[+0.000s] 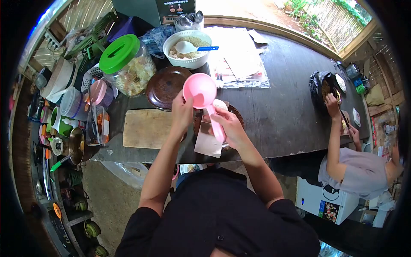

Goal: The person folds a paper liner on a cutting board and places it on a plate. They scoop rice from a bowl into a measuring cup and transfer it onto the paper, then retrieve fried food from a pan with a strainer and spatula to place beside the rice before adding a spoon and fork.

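Both my hands are on a pink plastic dipper [200,88], held above the dark table. My left hand [183,113] is closed at the rim of its cup. The fingers of my right hand [231,128] wrap round its handle. Under the dipper lies a sheet of brown wrapping paper [208,144] on a dark round plate [238,122], partly hidden by my right hand. A white mound that looks like rice [220,104] shows on the paper. To the left of my left hand rests a wooden board [143,128], with a dark brown lid [165,88] behind it.
Behind stands a white bowl [188,64] of rice with a blue-handled rice spoon [188,47]. A green-lidded jar [128,66] and papers [235,51] flank it. Tubs and a pan [76,145] crowd the left. At right, another person [361,171] works over a black-lined container [319,92].
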`<state>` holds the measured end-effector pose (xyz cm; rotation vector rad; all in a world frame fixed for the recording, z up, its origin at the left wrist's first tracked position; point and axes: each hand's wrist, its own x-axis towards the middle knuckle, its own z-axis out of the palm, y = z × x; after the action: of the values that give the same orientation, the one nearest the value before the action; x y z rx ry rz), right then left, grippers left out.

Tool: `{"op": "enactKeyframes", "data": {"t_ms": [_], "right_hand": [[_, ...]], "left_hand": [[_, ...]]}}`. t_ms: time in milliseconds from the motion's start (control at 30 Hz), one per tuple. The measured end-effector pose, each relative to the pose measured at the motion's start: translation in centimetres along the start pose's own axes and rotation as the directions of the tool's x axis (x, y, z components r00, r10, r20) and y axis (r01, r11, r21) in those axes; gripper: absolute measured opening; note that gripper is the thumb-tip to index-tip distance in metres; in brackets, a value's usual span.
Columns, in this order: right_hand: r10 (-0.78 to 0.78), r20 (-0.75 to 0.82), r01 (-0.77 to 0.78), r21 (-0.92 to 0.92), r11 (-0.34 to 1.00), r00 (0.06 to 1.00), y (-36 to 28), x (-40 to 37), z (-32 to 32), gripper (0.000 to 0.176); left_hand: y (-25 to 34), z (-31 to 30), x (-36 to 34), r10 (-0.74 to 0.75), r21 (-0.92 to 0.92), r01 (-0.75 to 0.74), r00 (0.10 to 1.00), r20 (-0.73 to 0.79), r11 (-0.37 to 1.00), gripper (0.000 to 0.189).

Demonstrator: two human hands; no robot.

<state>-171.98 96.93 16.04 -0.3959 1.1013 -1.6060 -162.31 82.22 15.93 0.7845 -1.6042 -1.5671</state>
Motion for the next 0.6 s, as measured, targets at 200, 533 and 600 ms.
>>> {"op": "enactKeyframes", "data": {"t_ms": [200, 533, 600], "right_hand": [[-0.146, 0.070, 0.160, -0.279, 0.947, 0.987, -2.5, 4.7, 1.7, 0.044], [-0.221, 0.004, 0.219, -0.163, 0.962, 0.975, -5.3, 15.2, 3.0, 0.034], [-0.228, -0.011, 0.220, -0.218, 0.951, 0.974, -4.7, 13.9, 1.1, 0.037]], "left_hand": [[2.1, -3.0, 8.4, -0.093, 0.118, 0.100, 0.993, -0.068, 0.988, 0.025], [3.6, -2.2, 11.2, 0.004, 0.134, -0.006, 1.000, 0.012, 0.991, 0.050], [3.1, -2.1, 7.9, 0.079, 0.115, -0.084, 0.996, 0.047, 0.990, 0.049]]}}
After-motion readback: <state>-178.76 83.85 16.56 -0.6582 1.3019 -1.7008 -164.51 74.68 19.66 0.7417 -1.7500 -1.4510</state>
